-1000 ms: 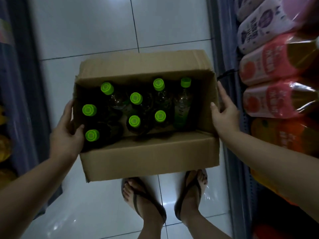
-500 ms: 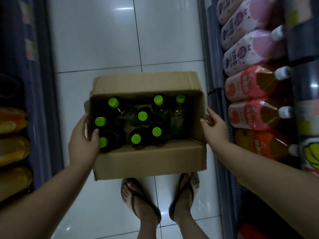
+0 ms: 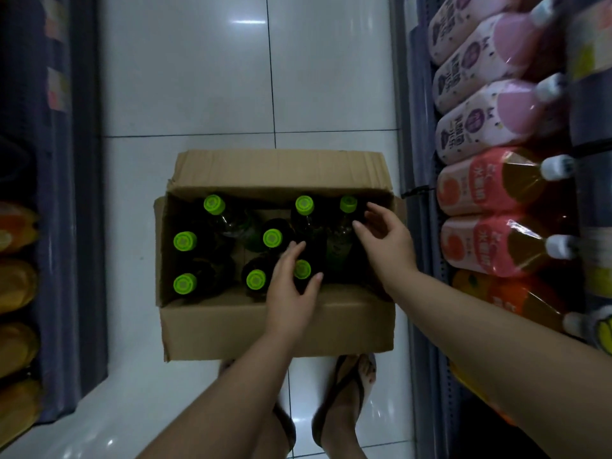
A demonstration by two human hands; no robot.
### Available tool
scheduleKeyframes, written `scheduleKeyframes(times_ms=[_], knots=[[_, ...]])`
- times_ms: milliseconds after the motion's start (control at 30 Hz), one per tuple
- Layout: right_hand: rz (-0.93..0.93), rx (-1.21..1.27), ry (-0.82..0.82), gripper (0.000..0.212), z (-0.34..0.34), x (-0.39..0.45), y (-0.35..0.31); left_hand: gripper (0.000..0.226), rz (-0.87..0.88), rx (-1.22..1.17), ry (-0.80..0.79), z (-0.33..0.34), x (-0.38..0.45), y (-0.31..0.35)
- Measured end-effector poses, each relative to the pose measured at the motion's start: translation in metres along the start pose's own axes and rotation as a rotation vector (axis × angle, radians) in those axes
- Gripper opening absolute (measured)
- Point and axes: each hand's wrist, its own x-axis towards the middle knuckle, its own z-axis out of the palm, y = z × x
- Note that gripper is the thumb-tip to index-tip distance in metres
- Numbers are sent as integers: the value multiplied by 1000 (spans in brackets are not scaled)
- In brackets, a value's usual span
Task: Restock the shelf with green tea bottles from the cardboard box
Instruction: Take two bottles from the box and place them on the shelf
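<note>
Left hand (image 3: 291,294) open, fingers spread over a green-capped bottle (image 3: 302,270) at the box's 5 o'clock corner; contact cannot be confirmed. Right hand (image 3: 389,241) open, holding nothing, beside the bottle (image 3: 348,204) at 1 o'clock. Cardboard box (image 3: 278,329) rests on the tiled floor (image 3: 185,77); stocked shelf (image 3: 490,200) at 3 o'clock.

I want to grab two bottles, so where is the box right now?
The box sits on the floor mid-frame, ahead of the feet, between the shelves.

Both hands (image 3: 291,293) (image 3: 387,246) over green-capped bottles (image 3: 185,241) in cardboard box (image 3: 278,329), seemingly ungrasped.
</note>
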Motion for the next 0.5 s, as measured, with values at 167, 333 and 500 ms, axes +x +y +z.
scheduleKeyframes(times_ms=[167, 333, 500], knots=[[60, -69, -12, 55, 18, 25, 12, 69, -91, 183, -10, 10, 15, -18], [156, -70, -8, 52, 37, 54, 20, 62, -42, 297, 62, 19, 28, -21], [114, -82, -8, 33, 45, 50, 27, 50, -35, 265, 125, 24, 27, -19]])
